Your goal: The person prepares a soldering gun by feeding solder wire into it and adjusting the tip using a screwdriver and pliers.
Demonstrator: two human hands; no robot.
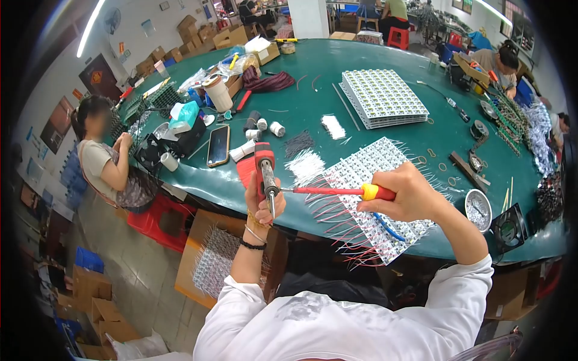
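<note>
My left hand (260, 201) is wrapped round a red and black soldering gun (264, 171), its metal tip pointing down. In my right hand (406, 191) is a screwdriver (337, 191) with a red shaft and a red and yellow handle; its tip reaches left to the gun's front. Below my right hand lies a white panel (367, 162) of small units with red and white wires sticking out along its edges. A blue curved piece (388, 227) rests on the panel. White sticks (305, 166) lie in a pile between the gun and the panel.
The green table (301, 57) holds a stack of white panels (385, 99), a phone (218, 145), white spools (277, 129) and a metal bowl (478, 210). A person (105, 156) sits at the left, another person (503, 63) at the right. A box with a wired panel (226, 262) stands below.
</note>
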